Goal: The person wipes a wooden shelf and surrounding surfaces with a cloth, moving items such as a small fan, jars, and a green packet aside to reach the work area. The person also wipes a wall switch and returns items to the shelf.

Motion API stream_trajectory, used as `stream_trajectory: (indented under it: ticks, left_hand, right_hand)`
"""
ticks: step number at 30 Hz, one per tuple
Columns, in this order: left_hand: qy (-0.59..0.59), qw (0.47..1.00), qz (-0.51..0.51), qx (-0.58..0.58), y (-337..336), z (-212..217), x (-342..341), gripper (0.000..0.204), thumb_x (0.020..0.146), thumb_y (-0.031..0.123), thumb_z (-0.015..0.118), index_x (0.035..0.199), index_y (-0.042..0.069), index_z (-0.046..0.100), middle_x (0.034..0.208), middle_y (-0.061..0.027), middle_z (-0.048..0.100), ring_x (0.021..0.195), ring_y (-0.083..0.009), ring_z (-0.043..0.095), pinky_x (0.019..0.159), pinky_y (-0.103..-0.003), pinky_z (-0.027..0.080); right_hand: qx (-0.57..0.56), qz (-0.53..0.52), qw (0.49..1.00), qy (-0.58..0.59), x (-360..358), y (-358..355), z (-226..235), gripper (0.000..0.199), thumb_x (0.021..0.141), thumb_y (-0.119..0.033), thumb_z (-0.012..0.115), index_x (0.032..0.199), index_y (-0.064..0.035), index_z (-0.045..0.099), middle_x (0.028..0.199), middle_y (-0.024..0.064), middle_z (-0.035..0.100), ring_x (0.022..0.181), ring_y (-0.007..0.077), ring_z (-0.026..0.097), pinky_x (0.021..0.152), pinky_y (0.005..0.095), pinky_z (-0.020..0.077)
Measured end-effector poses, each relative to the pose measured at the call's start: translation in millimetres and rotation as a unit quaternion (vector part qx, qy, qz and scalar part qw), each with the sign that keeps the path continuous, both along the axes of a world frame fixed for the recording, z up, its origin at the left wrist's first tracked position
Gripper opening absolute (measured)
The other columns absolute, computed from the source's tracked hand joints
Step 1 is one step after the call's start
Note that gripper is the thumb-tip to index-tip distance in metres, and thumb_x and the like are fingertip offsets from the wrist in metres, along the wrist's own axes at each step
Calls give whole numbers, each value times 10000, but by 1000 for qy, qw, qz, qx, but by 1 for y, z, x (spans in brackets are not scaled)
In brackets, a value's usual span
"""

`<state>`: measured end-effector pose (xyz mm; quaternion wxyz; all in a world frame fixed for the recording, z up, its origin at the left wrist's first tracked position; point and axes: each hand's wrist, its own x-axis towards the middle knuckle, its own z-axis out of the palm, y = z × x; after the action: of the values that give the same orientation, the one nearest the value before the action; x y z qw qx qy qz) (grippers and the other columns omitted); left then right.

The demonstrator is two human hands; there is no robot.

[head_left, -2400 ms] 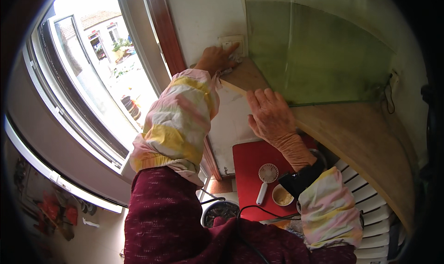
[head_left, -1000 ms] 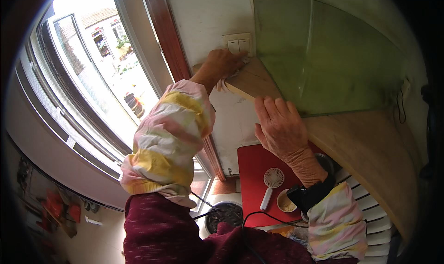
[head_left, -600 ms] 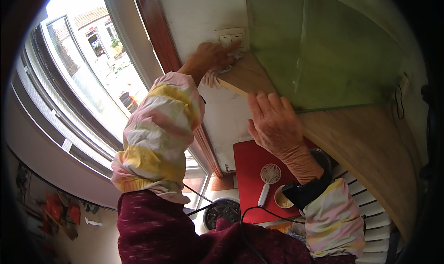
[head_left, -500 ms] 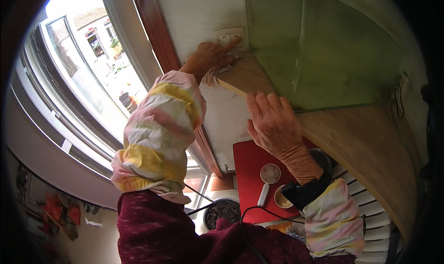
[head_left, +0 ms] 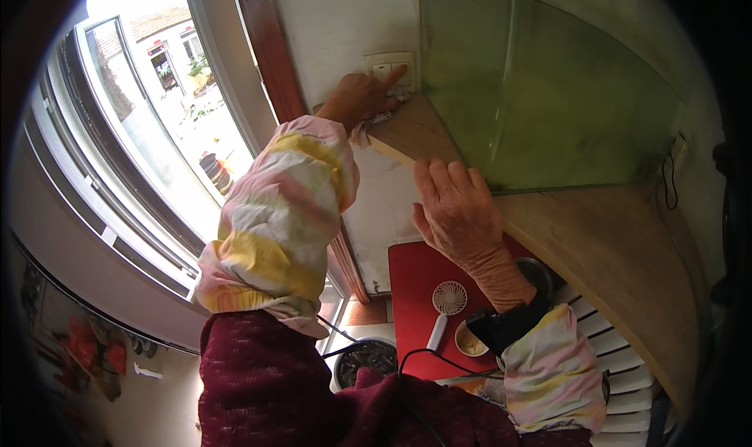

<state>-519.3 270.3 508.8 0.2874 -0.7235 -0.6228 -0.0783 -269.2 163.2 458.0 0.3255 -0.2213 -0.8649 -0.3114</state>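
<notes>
My left hand (head_left: 354, 99) reaches up to a cream wall switch (head_left: 381, 68), its index finger stretched across the right-hand rocker. The other fingers are curled over a crumpled pale cloth (head_left: 361, 135), which hangs out below them beside the corner of a wooden shelf (head_left: 595, 228). My right hand (head_left: 464, 218) lies over the shelf's front edge with fingers stretched out and nothing in it. Just beyond its fingertips stands a glass tank (head_left: 540, 95) with a green tint.
Below the shelf, a red tabletop (head_left: 411, 290) bears a white handheld fan (head_left: 449, 299) and a bowl (head_left: 470, 339) of pale food. A white slatted rack (head_left: 615, 361) is at the right. An open glazed door (head_left: 129, 110) stands left, and dark cables cross near my waist.
The view has shifted slightly. My left index finger stays at the switch, the cloth still under that hand. My right hand keeps its place on the shelf edge.
</notes>
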Motion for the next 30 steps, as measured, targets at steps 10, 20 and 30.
stream_trajectory:
  ticks: [10, 20, 30]
  left_hand:
    - [66, 997, 5, 37, 0, -7, 1, 580, 844, 387, 537, 1352, 197, 332, 639, -138, 610, 598, -309, 623, 521, -407, 477]
    - [32, 999, 40, 1, -2, -2, 2, 682, 889, 450, 469, 1451, 256, 136, 742, -174, 647, 635, -319, 645, 563, -428, 503]
    - [-15, 994, 78, -79, 0, 11, 8, 731, 845, 455, 499, 1446, 246, 139, 869, -196, 655, 824, -358, 639, 736, -427, 490]
  right_hand:
    - [1, -12, 1000, -7, 0, 0, 2, 559, 646, -259, 703, 1111, -10, 520, 955, 70, 513, 829, 187, 484, 722, 299, 408]
    - [0, -9, 1000, 1, -1, 1, -2, 557, 646, -263, 697, 1109, -7, 524, 957, 73, 516, 835, 187, 481, 726, 298, 407]
    - [32, -17, 999, 29, -1, 2, -2, 501, 629, -237, 691, 1045, -3, 537, 885, 55, 496, 787, 172, 469, 681, 288, 390]
